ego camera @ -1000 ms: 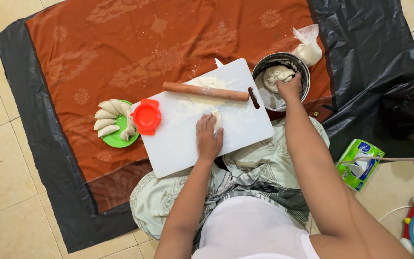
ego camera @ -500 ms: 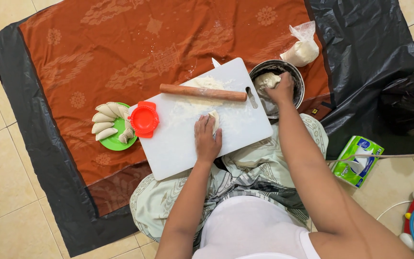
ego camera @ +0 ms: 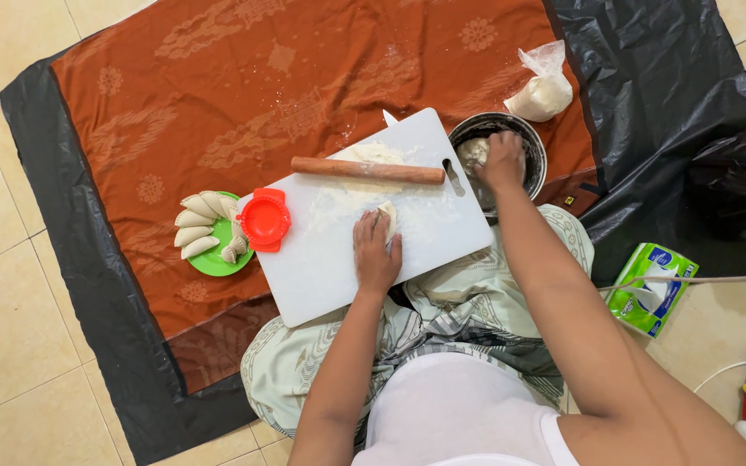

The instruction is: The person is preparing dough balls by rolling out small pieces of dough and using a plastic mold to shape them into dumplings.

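Underneath, rust cloth (ego camera: pixel 218 95) on black sheeting (ego camera: pixel 649 78) over tiles; left hand (ego camera: pixel 376 250) clutching dough (ego camera: pixel 388 216), right hand (ego camera: pixel 504 160) unclear.

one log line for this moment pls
left hand: on dough, board | right hand: in bowl | rolling pin: on board

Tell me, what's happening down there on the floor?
A person sits on a patterned cloth with a white cutting board on their lap. The left hand rests on a small piece of dough on the floured board. The right hand reaches into a metal bowl of dough. A wooden rolling pin lies across the board, and a red dumpling press sits beside a green plate of folded dumplings.
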